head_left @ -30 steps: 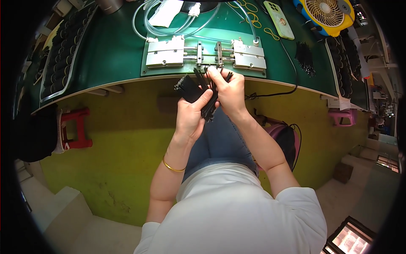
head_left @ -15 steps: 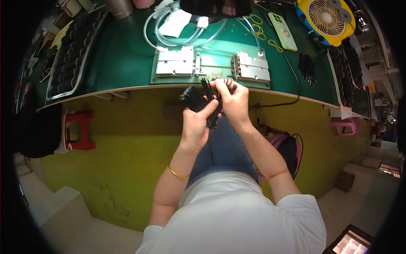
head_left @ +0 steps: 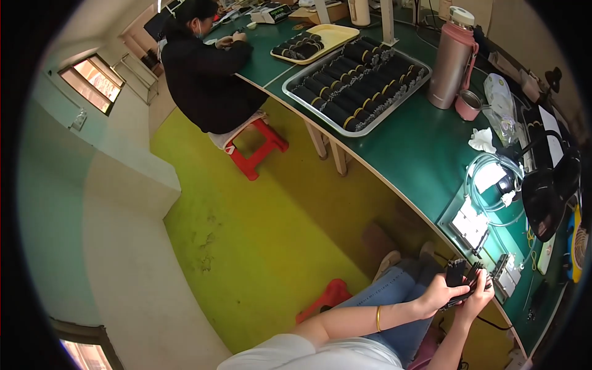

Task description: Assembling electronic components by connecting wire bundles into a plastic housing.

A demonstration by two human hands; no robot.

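Observation:
At the lower right, my left hand (head_left: 436, 295) is closed around a bundle of short, thin black wires (head_left: 455, 274). They look like wires with greyish ends. My right hand (head_left: 478, 298) is right beside it, its fingers closed at more of the black pieces; which ones it grips is partly hidden. Both hands are at the table's front edge, above my lap. Just beyond them is a metal fixture with two silver blocks, one block (head_left: 470, 227) to the left and the other block (head_left: 507, 275) to the right, lit from above.
A metal tray (head_left: 364, 131) of banded black bundles lies farther left on the green table (head_left: 394, 151). Near it stand a pink-and-steel thermos (head_left: 453, 65) and a pink cup (head_left: 468, 106). A black lamp (head_left: 542, 203) overhangs coiled clear tubing (head_left: 478, 176). Another person (head_left: 203, 74) sits at the far left.
The view has swung to the left, bringing the tray and the seated person into sight. My hands stay together at the table edge, still with the black wires.

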